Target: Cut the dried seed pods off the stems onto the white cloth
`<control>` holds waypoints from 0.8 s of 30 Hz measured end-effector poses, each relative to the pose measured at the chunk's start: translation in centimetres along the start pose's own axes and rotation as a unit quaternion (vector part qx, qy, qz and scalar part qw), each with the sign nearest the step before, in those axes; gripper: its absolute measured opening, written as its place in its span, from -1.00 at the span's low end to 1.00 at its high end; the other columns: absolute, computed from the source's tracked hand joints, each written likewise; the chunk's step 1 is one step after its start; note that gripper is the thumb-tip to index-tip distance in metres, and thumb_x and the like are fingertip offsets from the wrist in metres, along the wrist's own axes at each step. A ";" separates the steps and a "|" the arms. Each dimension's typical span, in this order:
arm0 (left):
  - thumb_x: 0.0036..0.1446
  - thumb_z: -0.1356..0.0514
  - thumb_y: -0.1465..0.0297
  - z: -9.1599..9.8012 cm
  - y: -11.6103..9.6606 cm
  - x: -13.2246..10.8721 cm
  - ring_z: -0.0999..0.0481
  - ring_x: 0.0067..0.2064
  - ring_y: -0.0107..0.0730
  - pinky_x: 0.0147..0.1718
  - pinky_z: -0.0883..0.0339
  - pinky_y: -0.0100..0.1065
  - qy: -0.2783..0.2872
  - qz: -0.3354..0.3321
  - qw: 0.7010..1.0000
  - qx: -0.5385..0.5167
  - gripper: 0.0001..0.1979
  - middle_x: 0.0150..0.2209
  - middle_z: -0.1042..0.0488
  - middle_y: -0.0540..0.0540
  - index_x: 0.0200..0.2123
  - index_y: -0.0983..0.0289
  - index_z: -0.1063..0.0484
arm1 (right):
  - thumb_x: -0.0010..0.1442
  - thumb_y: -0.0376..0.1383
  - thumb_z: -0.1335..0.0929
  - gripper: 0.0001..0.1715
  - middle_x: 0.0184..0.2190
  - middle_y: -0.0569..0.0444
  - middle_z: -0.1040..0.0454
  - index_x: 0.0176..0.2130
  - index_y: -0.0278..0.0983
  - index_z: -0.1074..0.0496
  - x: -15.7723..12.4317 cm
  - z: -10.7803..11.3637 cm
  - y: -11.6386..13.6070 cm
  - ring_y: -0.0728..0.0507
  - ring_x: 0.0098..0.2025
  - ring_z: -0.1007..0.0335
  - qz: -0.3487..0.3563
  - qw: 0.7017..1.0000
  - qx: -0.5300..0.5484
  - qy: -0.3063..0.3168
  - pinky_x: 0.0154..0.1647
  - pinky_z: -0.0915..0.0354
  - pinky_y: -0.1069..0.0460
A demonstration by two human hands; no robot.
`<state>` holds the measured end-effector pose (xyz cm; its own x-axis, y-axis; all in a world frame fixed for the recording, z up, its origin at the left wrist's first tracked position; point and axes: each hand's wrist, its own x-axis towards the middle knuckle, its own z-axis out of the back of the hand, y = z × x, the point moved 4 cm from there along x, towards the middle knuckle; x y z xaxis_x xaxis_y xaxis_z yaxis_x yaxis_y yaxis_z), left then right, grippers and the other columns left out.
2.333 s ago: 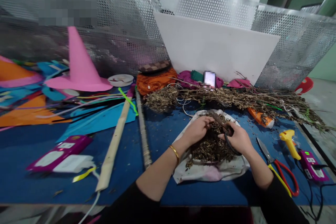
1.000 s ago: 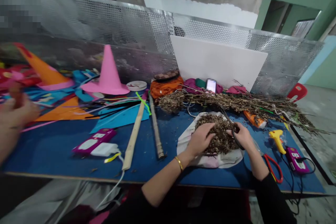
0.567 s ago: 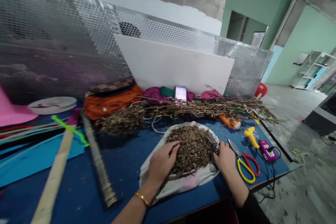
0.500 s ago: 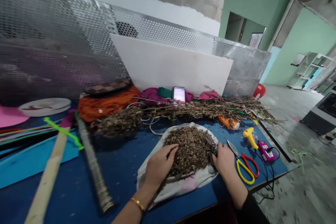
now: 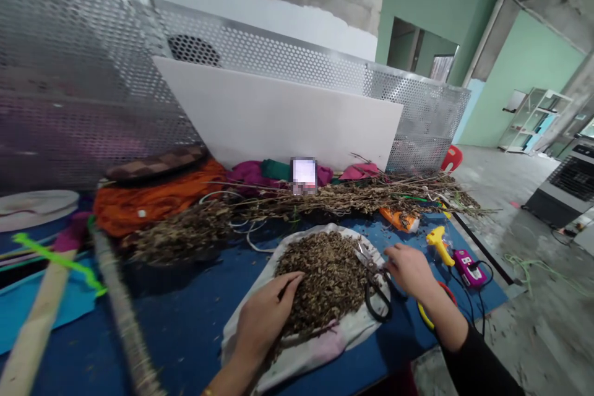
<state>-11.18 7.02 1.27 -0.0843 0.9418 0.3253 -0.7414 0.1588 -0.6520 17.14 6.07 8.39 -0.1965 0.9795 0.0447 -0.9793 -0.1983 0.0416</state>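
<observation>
A heap of dry brown leaf bits [image 5: 327, 272] lies on a white cloth [image 5: 320, 349]. Over the heap's left side is my left hand [image 5: 266, 312], its thumb and forefinger pinched together; whatever they may hold is too small to make out. Black-handled scissors [image 5: 378, 297] rest on the heap's right edge, blades pointing up and left. Just right of them, my right hand [image 5: 411, 269] hovers with loosely bent fingers and nothing visible in it. Red-and-yellow-handled scissors [image 5: 427, 317] are partly hidden behind my right forearm.
Dried stalks [image 5: 320, 195] stretch along the back of the blue table [image 5: 185, 315], before a lit screen [image 5: 304, 174]. At right are a yellow glue gun [image 5: 440, 245] and a purple plug box [image 5: 468, 268]. Leftward lie a wooden stick [image 5: 39, 322] and a grey-brown pole [image 5: 123, 315].
My right hand has let go of the black-handled scissors and moved up and right. The scissors now lie on the heap's edge. My left hand keeps its pinch; the view has swung slightly right.
</observation>
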 end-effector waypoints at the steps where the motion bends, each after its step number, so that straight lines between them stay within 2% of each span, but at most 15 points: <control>1: 0.08 -0.03 0.13 0.0 0.1 0.0 -0.56 -0.19 -0.28 -0.16 -0.37 -0.40 0.003 0.004 1.000 0.000 -0.66 -0.23 -0.60 -0.03 -0.33 0.12 -0.55 | 0.23 -0.26 -0.23 -0.76 -0.24 0.04 -0.45 -0.14 -0.16 -0.42 0.5 0.8 -1.3 -0.09 -0.18 -0.39 -0.010 1.000 -0.012 -0.010 -0.23 -0.18 0.09; 3: 0.08 -0.03 0.12 -0.1 0.4 0.1 -0.56 -0.18 -0.28 -0.15 -0.37 -0.39 0.012 0.016 1.000 0.000 -0.66 -0.22 -0.60 -0.05 -0.33 0.11 -0.54 | 0.25 -0.25 -0.22 -0.73 -0.18 0.03 -0.45 -0.11 -0.12 -0.43 2.1 2.2 -5.1 -0.08 -0.13 -0.36 -0.076 0.994 -0.069 -0.023 -0.17 -0.17 0.10; 6: 0.07 -0.02 0.11 -0.4 0.9 0.3 -0.55 -0.16 -0.26 -0.12 -0.36 -0.36 0.028 0.033 0.999 0.002 -0.65 -0.20 -0.59 -0.04 -0.32 0.12 -0.54 | 0.23 -0.33 -0.22 -0.71 -0.13 -0.16 -0.42 -0.10 -0.28 -0.44 5.2 3.4 -11.5 -0.18 -0.06 -0.33 -0.152 0.982 -0.111 -0.025 -0.11 -0.17 0.02; 8: 0.06 -0.02 0.11 -0.5 1.1 0.4 -0.55 -0.15 -0.25 -0.12 -0.36 -0.35 0.028 0.035 0.999 0.002 -0.65 -0.20 -0.59 -0.03 -0.32 0.13 -0.54 | 0.22 -0.38 -0.23 -0.71 -0.12 -0.22 -0.41 -0.10 -0.35 -0.44 7.2 3.4 -15.1 -0.21 -0.03 -0.32 -0.175 0.976 -0.131 -0.012 -0.09 -0.19 -0.01; 10: 0.06 -0.03 0.11 -0.5 1.2 0.5 -0.55 -0.16 -0.25 -0.14 -0.37 -0.36 0.023 0.033 0.999 0.002 -0.65 -0.21 -0.59 -0.04 -0.32 0.12 -0.53 | 0.22 -0.37 -0.26 -0.73 -0.10 -0.20 -0.40 -0.09 -0.37 -0.42 8.8 2.7 -17.5 -0.21 0.00 -0.31 -0.175 0.974 -0.147 0.006 -0.05 -0.21 -0.03; 14: 0.06 -0.03 0.11 -0.4 1.2 0.7 -0.56 -0.19 -0.26 -0.16 -0.38 -0.38 0.013 0.033 0.999 0.006 -0.66 -0.24 -0.60 -0.03 -0.33 0.12 -0.53 | 0.24 -0.18 -0.30 -0.61 -0.02 -0.05 -0.35 0.00 -0.32 -0.32 10.9 0.5 -19.5 -0.14 -0.06 -0.34 -0.146 0.974 -0.167 0.038 -0.06 -0.31 -0.13; 18: 0.06 -0.03 0.11 -0.3 1.3 0.8 -0.55 -0.18 -0.26 -0.13 -0.37 -0.37 0.005 0.041 0.999 0.015 -0.65 -0.23 -0.59 -0.02 -0.33 0.14 -0.53 | 0.23 -0.18 -0.31 -0.59 -0.02 -0.06 -0.35 0.01 -0.33 -0.32 11.3 -0.9 -20.4 -0.14 -0.07 -0.35 -0.124 0.976 -0.174 0.049 -0.08 -0.33 -0.11; 21: 0.08 -0.02 0.12 -0.3 1.3 0.8 -0.55 -0.17 -0.26 -0.12 -0.36 -0.38 -0.001 0.036 0.999 0.019 -0.65 -0.23 -0.59 -0.01 -0.32 0.14 -0.53 | 0.25 -0.18 -0.29 -0.62 -0.04 -0.04 -0.37 0.01 -0.32 -0.32 10.8 -0.7 -21.1 -0.13 -0.08 -0.35 -0.117 0.976 -0.178 0.039 -0.07 -0.31 -0.12; 24: 0.08 -0.02 0.12 -0.4 1.3 0.7 -0.55 -0.16 -0.27 -0.12 -0.35 -0.39 -0.010 0.031 0.999 0.028 -0.64 -0.21 -0.59 0.00 -0.30 0.16 -0.53 | 0.28 -0.28 -0.23 -0.70 -0.09 -0.05 -0.42 0.00 -0.27 -0.34 10.2 0.3 -21.6 -0.13 -0.07 -0.36 -0.110 0.977 -0.184 0.012 -0.04 -0.20 -0.07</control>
<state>-11.94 8.02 0.43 -0.1446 0.9430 0.2998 -0.7699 0.0831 -0.6327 36.29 20.31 8.24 0.0232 0.9985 0.0505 -0.9487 0.0379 -0.3139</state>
